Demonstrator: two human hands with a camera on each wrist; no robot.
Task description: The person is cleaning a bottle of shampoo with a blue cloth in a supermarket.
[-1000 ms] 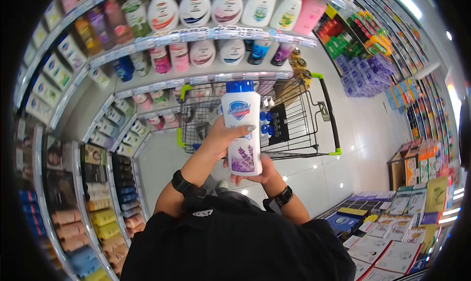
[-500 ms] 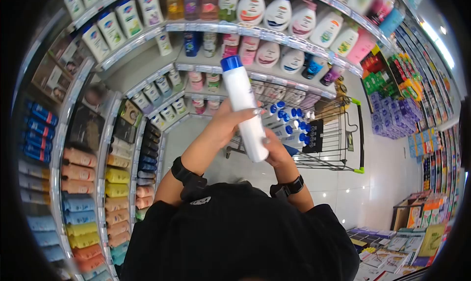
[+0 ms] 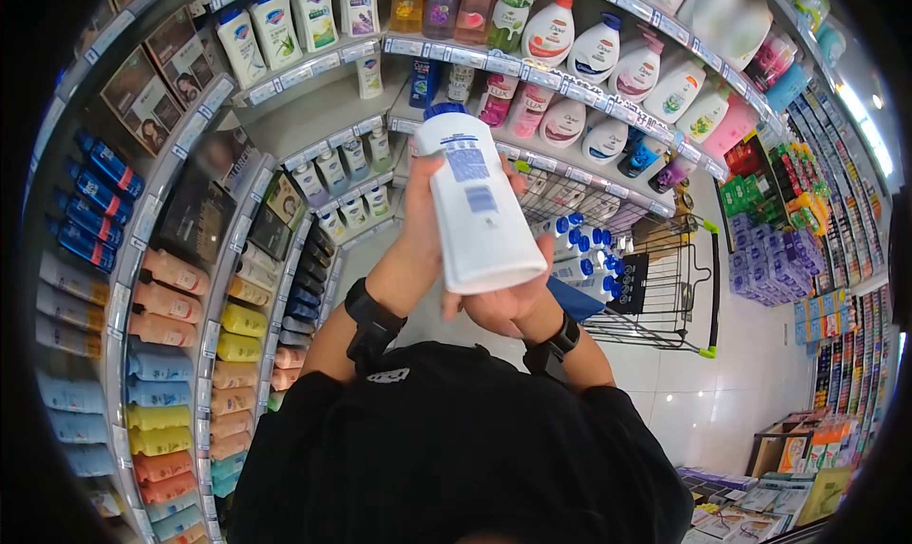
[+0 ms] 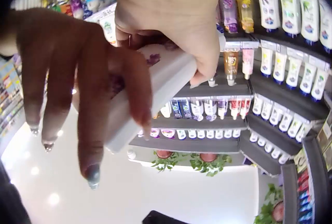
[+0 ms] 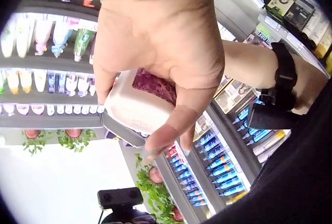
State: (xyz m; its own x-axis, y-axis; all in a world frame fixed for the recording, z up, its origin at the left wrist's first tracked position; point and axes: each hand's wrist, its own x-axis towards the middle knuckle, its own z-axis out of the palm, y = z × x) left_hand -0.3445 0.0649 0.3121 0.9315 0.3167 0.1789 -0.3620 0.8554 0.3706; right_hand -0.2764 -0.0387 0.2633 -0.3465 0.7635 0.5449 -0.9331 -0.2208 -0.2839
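Note:
A white body wash bottle (image 3: 484, 207) with a blue cap leans between both hands in the head view, its printed back label turned up. My left hand (image 3: 420, 211) grips the left side near the cap. The right hand (image 3: 508, 302) holds it from beneath and along the right side, with fingertips showing at the right edge. In the right wrist view, thumb and fingers wrap the bottle (image 5: 140, 107) close to its base, and a purple picture shows on its front. The left wrist view has the bottle (image 4: 155, 92) between the two hands.
A shopping cart (image 3: 655, 287) holding several blue-capped white bottles (image 3: 584, 249) stands ahead to the right. Curved shelves (image 3: 313, 69) of body wash run along the front, with more shelves (image 3: 204, 287) of tubes close on the left. Stacked boxes (image 3: 750, 506) sit at the lower right.
The bottle has been turned over from its lavender front, past its narrow side, to its back label. The head view has swung left, so shelves and cart appear farther right.

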